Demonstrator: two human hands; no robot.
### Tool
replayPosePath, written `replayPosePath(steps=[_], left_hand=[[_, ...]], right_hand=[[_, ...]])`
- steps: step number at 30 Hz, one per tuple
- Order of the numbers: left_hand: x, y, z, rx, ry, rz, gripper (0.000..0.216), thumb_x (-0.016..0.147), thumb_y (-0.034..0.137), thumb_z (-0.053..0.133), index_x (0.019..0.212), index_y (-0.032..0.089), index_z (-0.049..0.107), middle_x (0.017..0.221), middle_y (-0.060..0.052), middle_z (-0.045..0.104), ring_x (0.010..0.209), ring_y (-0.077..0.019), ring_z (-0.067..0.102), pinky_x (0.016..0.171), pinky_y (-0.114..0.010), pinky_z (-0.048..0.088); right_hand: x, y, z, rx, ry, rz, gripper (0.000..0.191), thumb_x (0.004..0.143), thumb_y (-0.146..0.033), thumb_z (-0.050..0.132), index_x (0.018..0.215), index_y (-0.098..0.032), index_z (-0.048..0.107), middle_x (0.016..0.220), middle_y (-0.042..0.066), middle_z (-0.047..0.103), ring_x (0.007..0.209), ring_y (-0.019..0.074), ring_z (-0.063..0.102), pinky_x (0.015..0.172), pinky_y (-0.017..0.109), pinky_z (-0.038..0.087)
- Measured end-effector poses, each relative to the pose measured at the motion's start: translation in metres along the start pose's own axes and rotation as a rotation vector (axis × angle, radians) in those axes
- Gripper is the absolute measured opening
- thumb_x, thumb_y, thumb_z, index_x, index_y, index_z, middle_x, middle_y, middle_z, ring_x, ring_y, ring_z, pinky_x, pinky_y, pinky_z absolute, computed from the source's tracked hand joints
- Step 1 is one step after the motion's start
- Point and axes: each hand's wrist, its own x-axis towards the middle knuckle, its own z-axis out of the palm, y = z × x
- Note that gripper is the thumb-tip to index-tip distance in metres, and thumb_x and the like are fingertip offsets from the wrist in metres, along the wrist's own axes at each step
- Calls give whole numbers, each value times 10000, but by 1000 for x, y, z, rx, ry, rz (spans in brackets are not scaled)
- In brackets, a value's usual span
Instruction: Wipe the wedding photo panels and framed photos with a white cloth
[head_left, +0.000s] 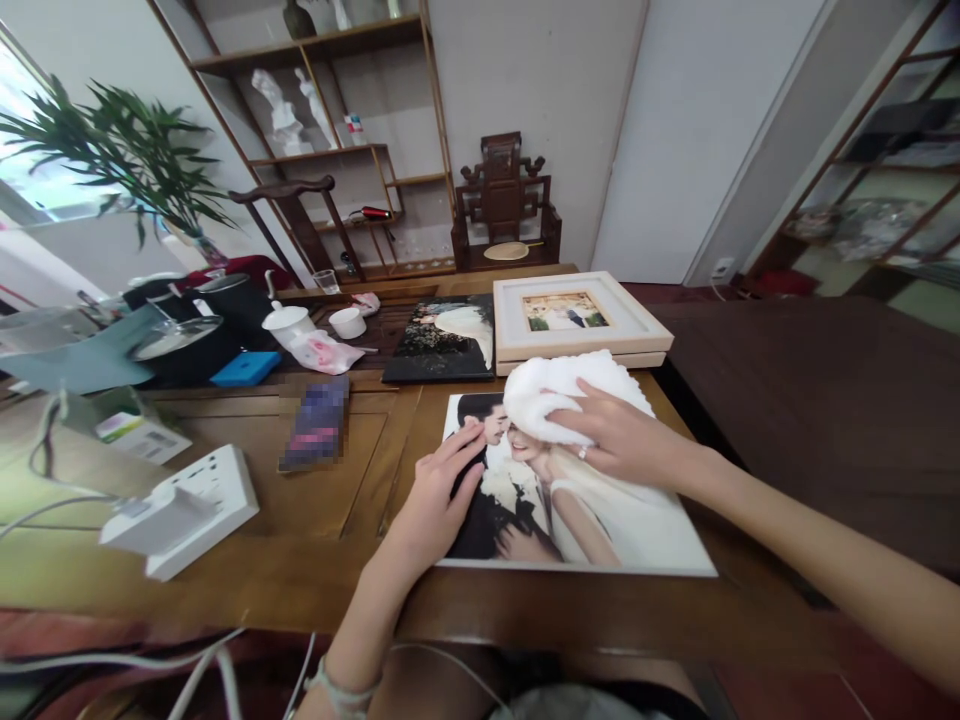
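Note:
A large wedding photo print (600,525) lies flat near the front edge of the wooden table (360,560). My left hand (442,485) rests on its left side, fingers stretched out and holding nothing. In my right hand (615,430) is a white cloth (592,375), bunched under the fingers and pressed on the upper part of the print. The cloth hides the print's top middle. Just behind lie a dark photo panel (442,345) and a light wooden picture frame (637,320) with a small photo inside.
On the left stand a white power strip (206,510) with cables, a small box (142,430), a blue box (246,368), a black pot (184,350), a white teapot (289,320) and a cup (347,322). A carved chair (506,200) stands behind the table.

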Motion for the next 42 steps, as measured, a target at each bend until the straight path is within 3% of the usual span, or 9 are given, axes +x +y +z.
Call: replayPosePath(steps=[4, 9, 13, 19, 27, 31, 34, 38, 42], left_hand=[[-1, 0, 1, -8, 18, 4, 364, 940, 223, 417, 1277, 195, 552, 1420, -105, 490, 1350, -233, 403, 1098, -467, 339], [0, -1, 2, -7, 29, 11, 370, 938, 221, 413, 1278, 169, 550, 1422, -124, 484, 1346, -237, 410, 1090, -470, 350], [0, -1, 1, 3, 11, 3, 390, 940, 217, 393, 1297, 149, 534, 1427, -131, 476, 1355, -243, 395, 1090, -482, 345], [0, 0, 1, -7, -1, 6, 383, 942, 215, 396, 1297, 187, 537, 1436, -108, 470, 1362, -233, 383, 1100, -466, 333], [-2, 1, 2, -44, 15, -6, 374, 945, 226, 410, 1299, 211, 532, 1439, -90, 470, 1365, -216, 380, 1108, -450, 320], [-2, 2, 2, -60, 34, -21, 388, 969, 229, 335, 1311, 200, 515, 1432, -91, 478, 1361, -195, 386, 1114, -441, 314], [-1, 2, 2, -45, 35, -36, 400, 968, 229, 325, 1326, 188, 499, 1443, -97, 463, 1361, -199, 386, 1117, -445, 308], [-1, 2, 2, -21, 16, -41, 419, 960, 221, 328, 1348, 174, 477, 1452, -106, 449, 1363, -217, 383, 1111, -465, 313], [0, 1, 2, -13, 9, -26, 420, 951, 204, 343, 1349, 188, 477, 1452, -102, 449, 1363, -218, 384, 1108, -463, 315]], right_hand=[[1, -6, 1, -72, 13, -1, 366, 820, -59, 457, 1151, -119, 600, 1206, 185, 627, 1181, 320, 538, 1000, 569, 386], [-28, -71, 6, -3, -21, -142, 264, 814, -99, 530, 1037, -130, 669, 1276, 241, 564, 1275, 376, 419, 994, 634, 354], [-48, -114, 6, 67, 83, -182, 192, 854, -120, 516, 780, -195, 675, 1329, 174, 537, 1284, 360, 404, 1010, 639, 326], [-34, -78, 3, 122, -58, -103, 297, 778, -115, 549, 1058, -151, 642, 1336, 212, 524, 1299, 316, 404, 1046, 581, 321], [13, -14, 4, 55, -36, 18, 418, 843, -78, 435, 1216, -202, 577, 1413, 119, 470, 1389, 314, 229, 1046, 623, 271], [13, -28, 5, 38, -88, 5, 417, 798, -66, 468, 1184, -150, 604, 1312, 165, 560, 1378, 338, 248, 1049, 653, 218], [-5, -62, 8, 70, -126, -49, 441, 746, -60, 510, 1158, -164, 627, 1415, 186, 447, 1378, 355, 231, 1061, 659, 177], [-31, -107, 5, 141, -135, -116, 230, 798, -160, 538, 970, -196, 687, 1447, 186, 394, 1361, 398, 230, 1041, 690, 182], [-36, -110, -2, 185, -188, -118, 244, 772, -115, 509, 927, -184, 684, 1447, 153, 405, 1364, 365, 248, 1061, 651, 218]])
